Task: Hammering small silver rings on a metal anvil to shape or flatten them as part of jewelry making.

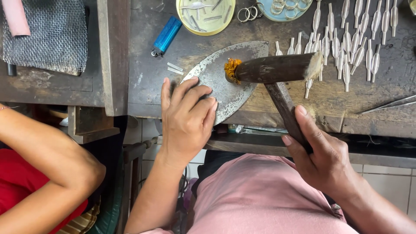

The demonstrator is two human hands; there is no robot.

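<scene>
**Mallet held over an iron plate at a workbench**

While the left hand (187,116) lies flat with fingers spread on the near left part of the pointed iron plate (232,82), whatever sits beneath the fingertips is hidden. The right hand (323,158) is closed around the dark handle of a wooden mallet (274,68), whose head lies crosswise over the plate's right side, covering it; whether head and plate touch cannot be told. Rows of small silver leaf-shaped pieces (353,43) lie far right, partly cut off by the top edge. A blue lighter (166,35), a yellow dish (206,15) and a blue dish (286,8) lie beyond. Another person's arm (47,160) enters at left.
</scene>
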